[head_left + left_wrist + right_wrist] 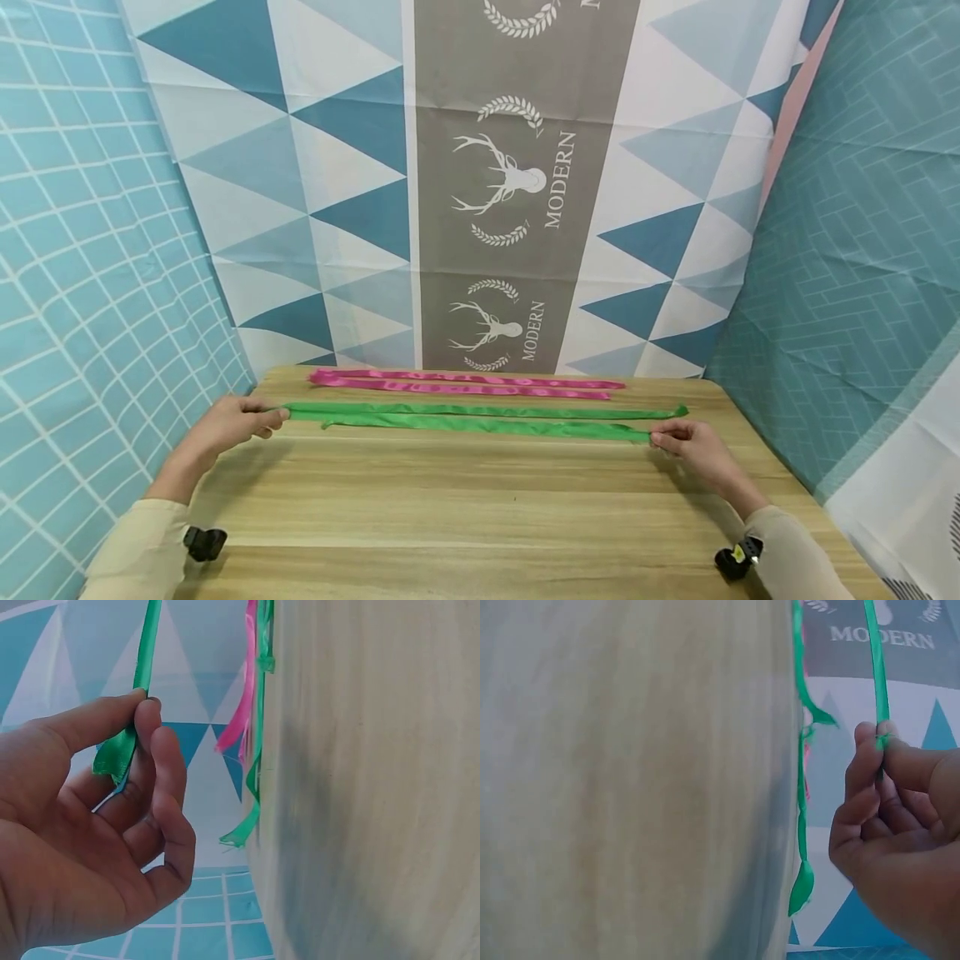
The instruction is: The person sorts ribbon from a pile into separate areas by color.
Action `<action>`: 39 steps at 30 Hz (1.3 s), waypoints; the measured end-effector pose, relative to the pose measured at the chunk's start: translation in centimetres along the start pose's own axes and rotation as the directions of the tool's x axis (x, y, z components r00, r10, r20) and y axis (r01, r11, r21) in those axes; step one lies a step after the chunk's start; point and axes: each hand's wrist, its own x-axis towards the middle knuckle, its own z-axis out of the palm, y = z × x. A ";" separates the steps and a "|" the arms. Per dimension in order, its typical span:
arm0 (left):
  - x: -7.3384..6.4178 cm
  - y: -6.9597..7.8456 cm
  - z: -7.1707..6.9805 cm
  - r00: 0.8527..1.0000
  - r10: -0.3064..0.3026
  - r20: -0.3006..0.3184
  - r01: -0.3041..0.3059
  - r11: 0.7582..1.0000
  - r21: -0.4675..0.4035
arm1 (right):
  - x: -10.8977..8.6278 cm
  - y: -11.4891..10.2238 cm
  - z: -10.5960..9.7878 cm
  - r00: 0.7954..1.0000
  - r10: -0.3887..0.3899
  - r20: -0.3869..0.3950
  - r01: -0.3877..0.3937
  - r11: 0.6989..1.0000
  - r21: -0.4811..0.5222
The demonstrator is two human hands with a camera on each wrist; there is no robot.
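Observation:
A green satin ribbon [148, 652] is stretched between my two hands, raised off the wooden table. My left hand [238, 421] pinches its left end between thumb and index finger, and a short tail hangs below the pinch in the left wrist view. At the other end, my right hand [693, 446] pinches the ribbon between thumb and fingertips. Other green ribbon lengths [487, 410] lie on the table behind it, partly overlapped by the held one in the head view. Their loose ends show beside the hands in both wrist views.
Farther back, pink ribbon lengths [480, 389] lie side by side near the table's rear edge. The wooden table [450, 508] meets a patterned cloth backdrop [360, 208]. Tiled-print cloth hangs at left, and a teal cloth [840, 250] at right.

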 end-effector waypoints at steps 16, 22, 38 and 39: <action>2.1 0.2 2.2 0.997 -0.049 0.052 0.045 0.996 0.082 | 0.2 0.5 -0.8 1.000 0.018 0.020 -0.014 0.987 -0.160; 2.3 -0.1 3.5 0.992 -0.108 0.058 0.108 0.994 0.011 | 0.0 1.1 -1.1 0.997 0.019 0.068 -0.006 0.983 -0.183; 1.7 0.4 2.2 0.996 -0.079 0.045 0.075 0.993 0.086 | -0.5 -1.1 -1.4 0.997 -0.001 0.074 0.022 0.959 -0.284; 1.6 0.6 1.7 0.997 -0.072 0.035 0.067 0.990 0.122 | -0.6 -1.8 -1.7 0.998 -0.018 0.057 0.035 0.951 -0.307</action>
